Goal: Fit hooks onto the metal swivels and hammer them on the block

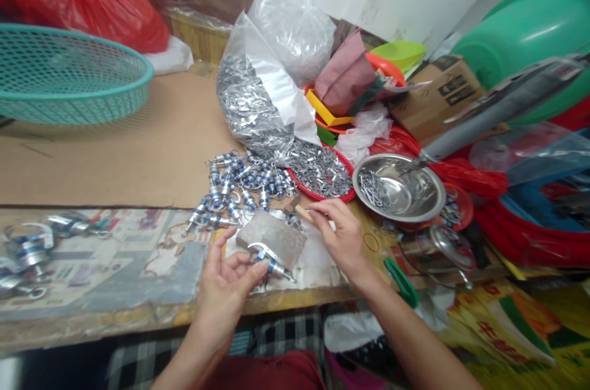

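Observation:
My left hand (229, 273) grips a small blue-and-silver metal fitting (273, 262) with a curved silver lever, holding it at the near edge of a grey metal block (271, 235). In my right hand (340, 236), just right of the block, is a small hammer (303, 213) with a pale wooden handle; its brownish head is partly blurred. A heap of similar blue-and-silver fittings (227, 184) lies behind the block. More of them (34, 252) rest at the left on the paper-covered bench (120, 279).
A clear bag of small metal pieces (251, 104) leans behind the heap, beside a red tray (298, 184) of similar pieces. To the right stands a steel bowl (417, 193) holding pins. A turquoise basket (74, 110) sits at the back left; a green clip-like object (401, 282) lies near the front edge.

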`<state>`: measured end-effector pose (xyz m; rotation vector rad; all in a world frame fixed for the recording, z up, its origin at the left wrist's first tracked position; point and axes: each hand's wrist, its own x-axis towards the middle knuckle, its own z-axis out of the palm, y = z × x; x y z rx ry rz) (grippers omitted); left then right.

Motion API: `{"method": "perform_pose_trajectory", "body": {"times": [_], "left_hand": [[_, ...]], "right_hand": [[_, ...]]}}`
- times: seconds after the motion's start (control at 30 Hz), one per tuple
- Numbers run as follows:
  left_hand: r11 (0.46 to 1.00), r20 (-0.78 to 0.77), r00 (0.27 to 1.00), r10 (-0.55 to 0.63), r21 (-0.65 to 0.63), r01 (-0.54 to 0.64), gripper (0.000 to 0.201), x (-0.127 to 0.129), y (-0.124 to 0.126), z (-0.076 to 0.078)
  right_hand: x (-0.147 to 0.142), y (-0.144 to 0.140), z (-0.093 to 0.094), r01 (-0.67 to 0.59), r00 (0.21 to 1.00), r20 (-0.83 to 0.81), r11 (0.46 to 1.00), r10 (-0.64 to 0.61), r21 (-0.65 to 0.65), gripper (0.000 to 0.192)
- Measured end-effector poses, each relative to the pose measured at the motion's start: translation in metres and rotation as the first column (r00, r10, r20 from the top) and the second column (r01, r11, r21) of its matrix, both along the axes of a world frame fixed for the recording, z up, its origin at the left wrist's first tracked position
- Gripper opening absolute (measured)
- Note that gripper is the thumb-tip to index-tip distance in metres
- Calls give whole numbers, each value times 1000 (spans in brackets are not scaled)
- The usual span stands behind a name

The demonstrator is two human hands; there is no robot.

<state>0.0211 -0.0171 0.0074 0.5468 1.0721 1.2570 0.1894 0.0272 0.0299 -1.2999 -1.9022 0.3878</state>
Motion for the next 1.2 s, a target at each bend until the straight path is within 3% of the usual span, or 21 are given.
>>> {"method": "perform_pose_trajectory", "body": {"times": [0.07, 0.1, 0.17, 0.27, 0.37, 0.47, 0.6, 0.7, 0.8, 0.87, 0.93, 1.03, 1.2], "left_hand": [[1000, -7, 1000, 5, 2, -5, 70, 0, 0, 0], [1000, -7, 1000, 6, 1, -6, 70, 0, 0, 0], [1000, -7, 1000, 9, -6, -9, 71, 0, 0, 0], [1000, 0, 1000, 12, -14, -12, 73, 0, -1, 1], [1000, -1, 1000, 11, -8, -11, 72, 0, -1, 3], [1000, -2, 1000, 14, -9, -14, 71, 0, -2, 2], [1000, -14, 1000, 8, -2, -8, 70, -1, -2, -1], [1000, -17, 1000, -6, 18, 6, 68, -2, -3, -3], [999, -9, 1000, -7, 33, 7, 67, -1, -3, -4], [999, 0, 1000, 2, 32, -2, 67, -1, -2, -5], [1000, 9, 1000, 10, 26, -10, 67, 0, -2, -4], [1000, 10, 1000, 21, 23, -21, 69, 0, -2, -3], [999, 18, 999, 31, 24, -31, 71, 1, -3, -2]], "right_hand": [[23, 2, -3, 167, 977, 143, 985, -160, -38, 19], [34, 3, -7, 203, 954, 245, 974, -173, -103, 21], [49, 3, -18, 219, 916, 386, 942, -109, -254, 22], [54, 0, -27, 213, 918, 391, 916, -69, -339, 17], [47, -10, -13, 199, 948, 301, 934, -106, -298, 23], [39, -27, 13, 97, 986, 160, 952, -51, -292, 33], [32, -50, 32, 25, 990, 136, 915, 33, -403, 16], [29, -61, 34, 28, 989, 148, 953, 18, -301, 16], [27, -68, 34, -3, 989, 147, 999, 10, -45, 39], [26, -71, 32, -30, 984, 179, 994, 11, 103, 54], [25, -71, 28, -74, 954, 297, 992, 41, 101, 57], [23, -71, 22, -109, 878, 465, 993, 115, -39, 49], [20, -71, 23, -81, 905, 421, 996, 56, 40, 51]]}}
